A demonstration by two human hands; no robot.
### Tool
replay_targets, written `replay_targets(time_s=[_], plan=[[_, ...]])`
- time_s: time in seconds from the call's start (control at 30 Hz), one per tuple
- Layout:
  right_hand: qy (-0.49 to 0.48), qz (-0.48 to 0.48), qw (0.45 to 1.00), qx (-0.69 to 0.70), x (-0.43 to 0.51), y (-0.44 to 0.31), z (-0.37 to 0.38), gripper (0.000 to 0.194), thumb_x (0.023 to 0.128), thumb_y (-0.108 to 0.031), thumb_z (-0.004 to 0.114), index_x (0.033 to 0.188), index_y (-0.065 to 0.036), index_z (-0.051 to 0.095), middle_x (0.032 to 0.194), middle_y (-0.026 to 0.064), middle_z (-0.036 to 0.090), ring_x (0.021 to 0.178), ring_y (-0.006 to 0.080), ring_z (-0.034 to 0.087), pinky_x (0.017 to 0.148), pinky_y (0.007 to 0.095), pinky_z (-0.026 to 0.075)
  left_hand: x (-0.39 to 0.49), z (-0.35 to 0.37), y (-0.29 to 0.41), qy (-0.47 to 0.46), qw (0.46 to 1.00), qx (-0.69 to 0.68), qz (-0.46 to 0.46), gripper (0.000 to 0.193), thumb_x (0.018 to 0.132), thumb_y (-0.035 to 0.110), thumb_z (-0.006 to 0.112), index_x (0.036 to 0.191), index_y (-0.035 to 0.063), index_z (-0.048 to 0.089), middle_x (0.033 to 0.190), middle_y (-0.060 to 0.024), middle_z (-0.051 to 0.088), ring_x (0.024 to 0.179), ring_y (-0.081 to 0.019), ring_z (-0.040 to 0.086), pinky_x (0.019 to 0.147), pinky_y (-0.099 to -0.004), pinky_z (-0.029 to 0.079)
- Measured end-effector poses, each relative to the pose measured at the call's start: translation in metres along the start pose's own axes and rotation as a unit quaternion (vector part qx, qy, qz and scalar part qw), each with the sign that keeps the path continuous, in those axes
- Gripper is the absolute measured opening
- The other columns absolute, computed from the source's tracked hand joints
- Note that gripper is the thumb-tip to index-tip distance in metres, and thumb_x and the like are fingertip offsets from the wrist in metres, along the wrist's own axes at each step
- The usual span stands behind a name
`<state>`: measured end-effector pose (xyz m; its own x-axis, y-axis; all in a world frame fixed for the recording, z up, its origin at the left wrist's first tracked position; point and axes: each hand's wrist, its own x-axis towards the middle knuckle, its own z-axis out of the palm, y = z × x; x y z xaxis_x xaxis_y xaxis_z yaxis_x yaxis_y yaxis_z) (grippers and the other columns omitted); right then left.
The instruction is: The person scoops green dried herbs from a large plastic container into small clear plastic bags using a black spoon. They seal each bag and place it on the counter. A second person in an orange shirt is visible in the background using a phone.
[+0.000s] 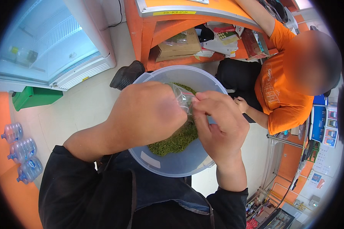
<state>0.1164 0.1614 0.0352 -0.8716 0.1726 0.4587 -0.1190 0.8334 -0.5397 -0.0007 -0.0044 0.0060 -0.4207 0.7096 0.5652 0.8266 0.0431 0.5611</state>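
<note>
A clear plastic zip bag (184, 96) with a red line along its closure is held between my two hands. My left hand (149, 113) is curled over the bag's left side, its fingers mostly hidden behind the back of the hand. At the other end, my right hand (222, 121) pinches the closure between thumb and forefinger. Below both hands is a round translucent plastic tub (175, 171) with a white label on its wall. Green dried plant flakes (172, 145) lie in the tub. How much the bag holds is hard to tell behind my hands.
A co-worker in an orange shirt (286, 107) sits at right, beside an orange table (144, 34). Under it stands a cardboard box (179, 47). A glass-door fridge (60, 43), green bin (37, 97) and several water jugs (23, 150) stand at left.
</note>
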Motion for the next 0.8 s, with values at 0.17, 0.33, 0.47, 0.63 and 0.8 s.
replay_targets(time_s=[0.17, 0.33, 0.47, 0.63, 0.8], plan=[[-0.087, 0.013, 0.996, 0.000, -0.002, 0.006, 0.002, 0.025, 0.081, 0.014, 0.074, 0.100, -0.002, 0.077, 0.102, 0.0108, 0.075, 0.081, 0.0213, 0.072, 0.070, 0.0295, 0.056, -0.002, -0.001, 0.010, -0.025, 0.999, -0.031, -0.027, 0.014, 0.074, 0.007, 0.080, 0.076, 0.0076, 0.066, 0.071, -0.0110, 0.064, 0.060, -0.0317, 0.064, 0.055, -0.0360, 0.051], [-0.151, 0.068, 0.977, 0.135, 0.003, 0.012, -0.013, 0.034, 0.084, 0.021, 0.056, 0.100, 0.000, 0.077, 0.101, 0.0095, 0.072, 0.078, 0.0172, 0.069, 0.068, 0.0280, 0.055, 0.002, -0.005, 0.013, 0.020, 0.996, -0.083, -0.023, 0.022, 0.077, 0.016, 0.086, 0.094, 0.0112, 0.071, 0.081, -0.0064, 0.068, 0.070, -0.0276, 0.068, 0.060, -0.0350, 0.054], [-0.176, 0.150, 0.934, 0.270, 0.006, 0.011, -0.022, 0.041, 0.082, 0.024, 0.047, 0.094, 0.001, 0.078, 0.101, 0.0077, 0.072, 0.079, 0.0112, 0.067, 0.066, 0.0254, 0.053, 0.003, 0.004, 0.008, -0.018, 0.997, -0.065, -0.041, 0.033, 0.083, 0.025, 0.083, 0.112, 0.0140, 0.070, 0.094, -0.0037, 0.071, 0.084, -0.0268, 0.072, 0.068, -0.0361, 0.057], [-0.220, 0.167, 0.919, 0.281, 0.007, 0.023, -0.038, 0.041, 0.083, 0.025, 0.049, 0.096, 0.001, 0.079, 0.101, 0.0085, 0.074, 0.077, 0.0117, 0.067, 0.067, 0.0249, 0.053, -0.001, -0.007, -0.001, -0.153, 0.984, -0.048, -0.078, 0.046, 0.081, 0.031, 0.085, 0.121, 0.0150, 0.071, 0.101, -0.0051, 0.073, 0.092, -0.0295, 0.072, 0.077, -0.0382, 0.058], [-0.248, 0.178, 0.912, 0.274, 0.007, 0.030, -0.042, 0.034, 0.085, 0.020, 0.055, 0.098, 0.000, 0.079, 0.098, 0.0083, 0.074, 0.078, 0.0135, 0.069, 0.070, 0.0260, 0.054, 0.003, -0.013, -0.003, -0.155, 0.959, -0.185, -0.146, 0.054, 0.077, 0.038, 0.087, 0.123, 0.0143, 0.070, 0.104, -0.0074, 0.073, 0.094, -0.0318, 0.071, 0.080, -0.0432, 0.057]])
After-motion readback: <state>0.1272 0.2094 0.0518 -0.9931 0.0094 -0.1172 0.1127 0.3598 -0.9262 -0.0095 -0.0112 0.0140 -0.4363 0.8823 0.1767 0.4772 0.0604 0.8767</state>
